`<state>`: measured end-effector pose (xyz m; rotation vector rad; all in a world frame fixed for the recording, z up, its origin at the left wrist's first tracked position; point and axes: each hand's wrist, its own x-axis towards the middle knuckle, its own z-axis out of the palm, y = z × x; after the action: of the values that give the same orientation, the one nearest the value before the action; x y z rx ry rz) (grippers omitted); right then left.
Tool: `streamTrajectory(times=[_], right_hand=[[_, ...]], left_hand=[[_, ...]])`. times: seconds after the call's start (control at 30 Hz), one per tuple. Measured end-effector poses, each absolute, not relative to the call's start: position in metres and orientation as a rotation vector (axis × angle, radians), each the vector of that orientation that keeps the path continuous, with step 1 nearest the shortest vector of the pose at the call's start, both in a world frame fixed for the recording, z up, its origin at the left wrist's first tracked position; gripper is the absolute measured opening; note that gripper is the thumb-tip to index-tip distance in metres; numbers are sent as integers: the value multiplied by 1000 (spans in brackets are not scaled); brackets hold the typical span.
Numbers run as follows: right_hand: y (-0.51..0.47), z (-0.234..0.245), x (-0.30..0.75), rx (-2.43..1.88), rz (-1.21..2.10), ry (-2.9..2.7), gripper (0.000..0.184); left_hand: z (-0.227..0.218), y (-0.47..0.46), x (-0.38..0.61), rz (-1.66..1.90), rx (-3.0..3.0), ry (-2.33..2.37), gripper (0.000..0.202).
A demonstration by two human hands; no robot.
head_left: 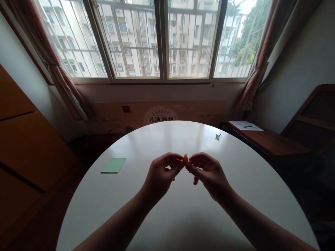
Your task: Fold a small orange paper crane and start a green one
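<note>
L hand (159, 174) & R hand (210, 174) both bare, w/ slim fingers (171, 158), rounded knuckles (157, 163) & smooth thumbs (196, 171). L wrist (146, 196) & R wrist (224, 196) bare too, a bit narrower than the hands. L forearm (117, 223) & R forearm (258, 221) bare as far as visible, plain in outline, cut off at bottom of pic. Backlit, so surface detail's mostly lost; nails too dim to tell.
</note>
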<state>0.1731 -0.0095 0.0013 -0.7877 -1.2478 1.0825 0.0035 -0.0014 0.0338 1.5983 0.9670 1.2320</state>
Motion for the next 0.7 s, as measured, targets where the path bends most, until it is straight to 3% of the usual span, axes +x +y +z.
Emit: streamTrajectory(times=[0.7], right_hand=[[-13, 2, 168, -769, 1129, -1181, 25]], left_hand=[[31, -1, 5, 1224, 1576, 956, 17]])
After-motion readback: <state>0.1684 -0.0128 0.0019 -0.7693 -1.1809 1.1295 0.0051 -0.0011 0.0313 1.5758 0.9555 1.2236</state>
